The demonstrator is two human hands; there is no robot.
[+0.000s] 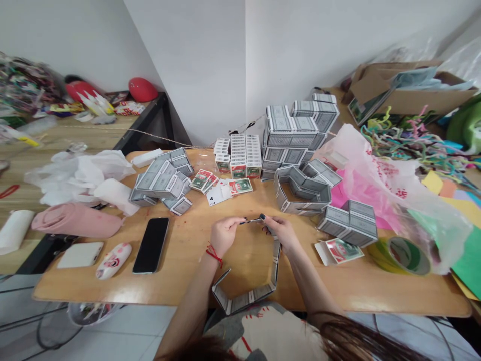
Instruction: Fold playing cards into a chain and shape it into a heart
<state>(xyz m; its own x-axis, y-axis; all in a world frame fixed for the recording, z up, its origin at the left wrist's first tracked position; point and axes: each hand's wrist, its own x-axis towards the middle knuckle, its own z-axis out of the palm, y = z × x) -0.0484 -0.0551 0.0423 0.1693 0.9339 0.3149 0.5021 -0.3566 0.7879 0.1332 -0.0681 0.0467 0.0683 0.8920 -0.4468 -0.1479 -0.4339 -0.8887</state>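
My left hand, with a red string round its wrist, pinches the left end of a playing card held edge-on. My right hand pinches the card's other end, which tops a long bent strip of joined cards running down from my right hand, along the table's front edge and back up at the left. Both hands hover above the wooden table near its front middle.
A black phone, a white power bank and a white patterned case lie left. Card boxes are stacked at the back, with loose piles, a folded card ring, green tape and a plastic bag right.
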